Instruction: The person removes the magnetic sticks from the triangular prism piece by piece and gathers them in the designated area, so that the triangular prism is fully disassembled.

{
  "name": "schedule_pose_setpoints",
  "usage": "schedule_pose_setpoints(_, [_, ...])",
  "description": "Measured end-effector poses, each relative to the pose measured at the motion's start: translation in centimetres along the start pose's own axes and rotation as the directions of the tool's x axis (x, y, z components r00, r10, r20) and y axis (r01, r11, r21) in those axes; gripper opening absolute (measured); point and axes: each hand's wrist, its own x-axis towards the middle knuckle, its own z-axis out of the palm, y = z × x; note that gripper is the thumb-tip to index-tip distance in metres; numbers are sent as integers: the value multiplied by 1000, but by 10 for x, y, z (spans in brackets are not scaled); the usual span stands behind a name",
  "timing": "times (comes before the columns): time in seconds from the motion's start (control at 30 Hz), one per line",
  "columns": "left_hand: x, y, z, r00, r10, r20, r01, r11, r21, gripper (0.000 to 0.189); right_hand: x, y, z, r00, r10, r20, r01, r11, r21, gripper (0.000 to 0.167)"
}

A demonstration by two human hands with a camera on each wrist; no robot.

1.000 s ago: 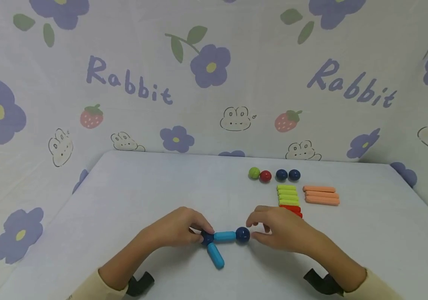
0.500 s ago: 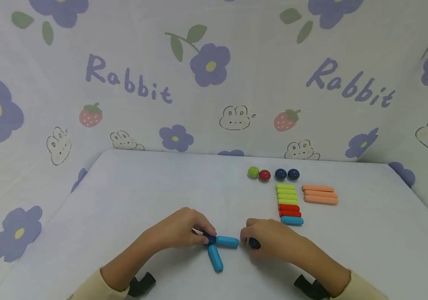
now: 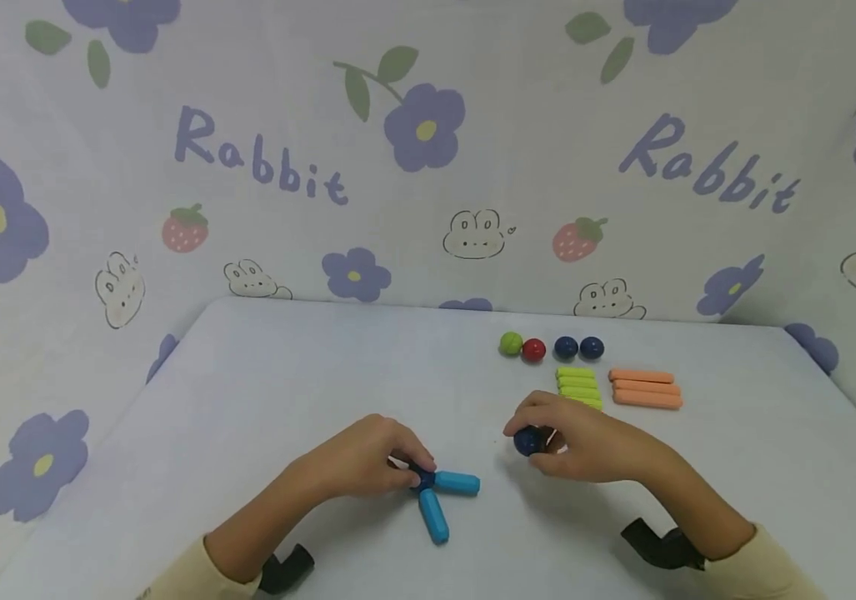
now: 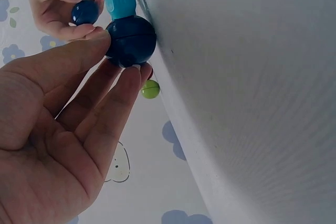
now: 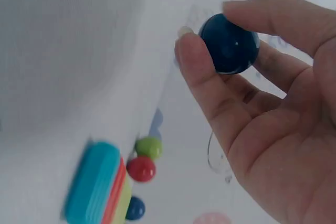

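Observation:
My left hand point(image 3: 367, 458) pinches a dark blue ball point(image 4: 132, 43) between thumb and fingertips, low over the white table. Two light blue sticks join that ball: one stick point(image 3: 458, 483) points right, the other stick point(image 3: 433, 517) points toward me. To the right, my right hand point(image 3: 593, 437) holds a second dark blue ball point(image 5: 229, 44) between thumb and fingers, raised off the table and apart from the sticks.
Behind the right hand lie yellow-green sticks point(image 3: 578, 383) in a row, with orange sticks point(image 3: 645, 390) beside them. Farther back sit a green ball point(image 3: 511, 343), a red ball point(image 3: 534, 349) and two dark blue balls point(image 3: 566, 347). A light blue stick point(image 5: 93, 182) lies by red ones.
My right hand has pulled the second dark blue ball off the end of the right-pointing stick and carried it up and to the right. The left hand has barely moved.

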Motion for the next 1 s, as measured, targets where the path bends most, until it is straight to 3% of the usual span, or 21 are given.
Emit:
schedule_pose_setpoints(0.2, [1,0,1,1000,-4,6,4,1000,-14,21,-9,18,-18,995,-46,-92,43,999,-33,33])
schedule_pose_setpoints(0.4, [0,2,-1,1000,-4,1,4,1000,-20,21,-13,40,-43,983,53,-176,-68,995,-80,39])
schedule_pose_setpoints(0.67, [0,2,-1,1000,-1,-3,1,1000,-4,21,-9,88,-85,901,232,-367,-294,948,-122,37])
schedule_pose_setpoints(0.83, [0,2,-1,1000,5,-6,-5,1000,12,21,-4,112,-99,856,342,-389,-415,902,-121,36])
schedule_pose_setpoints(1.0, [0,2,-1,1000,8,-5,-8,1000,19,21,3,127,-101,831,410,-376,-483,867,-123,36])
